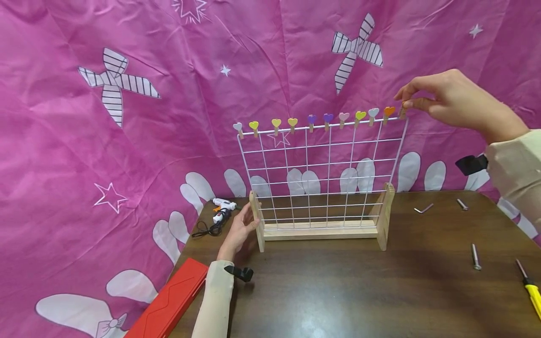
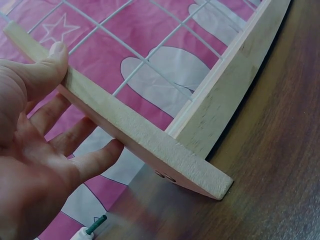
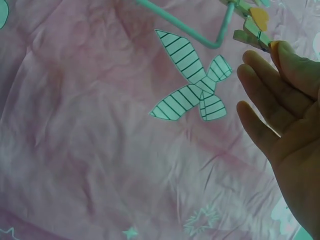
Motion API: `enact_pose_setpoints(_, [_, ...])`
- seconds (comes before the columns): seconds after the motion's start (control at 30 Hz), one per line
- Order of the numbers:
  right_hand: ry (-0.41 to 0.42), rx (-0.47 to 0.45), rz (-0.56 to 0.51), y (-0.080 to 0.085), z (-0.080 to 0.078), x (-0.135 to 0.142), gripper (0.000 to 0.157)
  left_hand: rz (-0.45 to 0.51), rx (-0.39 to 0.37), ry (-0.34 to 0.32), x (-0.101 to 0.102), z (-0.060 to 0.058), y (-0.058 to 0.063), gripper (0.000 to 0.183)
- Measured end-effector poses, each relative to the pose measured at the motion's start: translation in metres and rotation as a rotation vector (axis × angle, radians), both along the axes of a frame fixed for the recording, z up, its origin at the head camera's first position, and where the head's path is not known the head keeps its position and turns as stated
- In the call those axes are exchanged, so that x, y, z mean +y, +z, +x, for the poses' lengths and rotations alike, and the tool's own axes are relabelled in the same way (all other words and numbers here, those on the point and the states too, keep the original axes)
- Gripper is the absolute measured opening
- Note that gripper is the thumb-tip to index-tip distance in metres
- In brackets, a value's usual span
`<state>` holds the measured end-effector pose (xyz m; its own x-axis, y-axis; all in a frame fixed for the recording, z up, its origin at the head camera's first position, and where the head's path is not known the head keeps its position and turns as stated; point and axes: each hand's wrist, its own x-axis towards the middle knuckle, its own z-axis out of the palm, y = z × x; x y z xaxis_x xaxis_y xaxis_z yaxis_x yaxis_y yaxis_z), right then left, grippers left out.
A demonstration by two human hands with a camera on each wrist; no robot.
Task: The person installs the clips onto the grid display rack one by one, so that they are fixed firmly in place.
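On a pale wooden stand (image 1: pixel 321 234) rises a white wire grid (image 1: pixel 399 150). Several mini clothespins with coloured hearts, such as a purple-heart one (image 1: pixel 311 119), line its top wire. At the right end of that wire, my right hand (image 1: pixel 456 101) pinches a wooden clothespin (image 1: pixel 403 111) between thumb and forefinger; the right wrist view shows an orange edge under the thumb. Beside it sits an orange-heart clothespin (image 1: pixel 389 111). My left hand (image 1: pixel 241 230) holds the stand's left side piece (image 2: pixel 135 125), thumb on its front edge and fingers along the outer face.
A glue gun (image 1: pixel 224 204) with a black cord lies at the back left, and a red case (image 1: pixel 169 300) at the left edge. On the right are a hex key (image 1: pixel 424 209), two bolts (image 1: pixel 475 257) and a yellow-handled screwdriver (image 1: pixel 533 295). A pink curtain (image 1: pixel 169 117) hangs behind.
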<state>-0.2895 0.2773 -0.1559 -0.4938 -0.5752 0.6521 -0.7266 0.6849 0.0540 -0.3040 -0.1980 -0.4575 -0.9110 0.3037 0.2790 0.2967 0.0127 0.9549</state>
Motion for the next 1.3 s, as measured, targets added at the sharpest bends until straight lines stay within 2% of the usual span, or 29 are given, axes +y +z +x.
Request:
enact_pose_setpoints(0.33, [-0.027,-0.030,0.020,-0.004,-0.012,0.004,0.016,0.010,0.017,0.008,0.001,-0.003,0.001,0.062])
enact_pose_setpoints(0.57, [-0.041,-0.038,0.018,-0.010,-0.013,0.006,0.012,-0.005,0.009,0.000,0.001,-0.003,-0.001,0.063])
enact_pose_setpoints(0.77, [-0.101,-0.121,0.004,-0.011,-0.012,0.008,0.007,0.006,0.011,0.010,0.000,-0.005,0.000,0.062])
enact_pose_setpoints(0.97, [-0.127,-0.165,-0.046,-0.018,-0.003,0.014,0.025,0.015,0.015,-0.016,0.004,-0.006,0.000,0.062])
enact_pose_setpoints(1.17, [-0.136,-0.200,-0.141,-0.037,0.008,0.013,0.047,0.028,-0.009,-0.015,0.001,-0.006,0.001,0.059])
enact_pose_setpoints(1.3, [-0.113,-0.229,-0.227,-0.057,0.012,0.013,0.057,-0.029,-0.052,0.025,-0.001,-0.004,0.015,0.057])
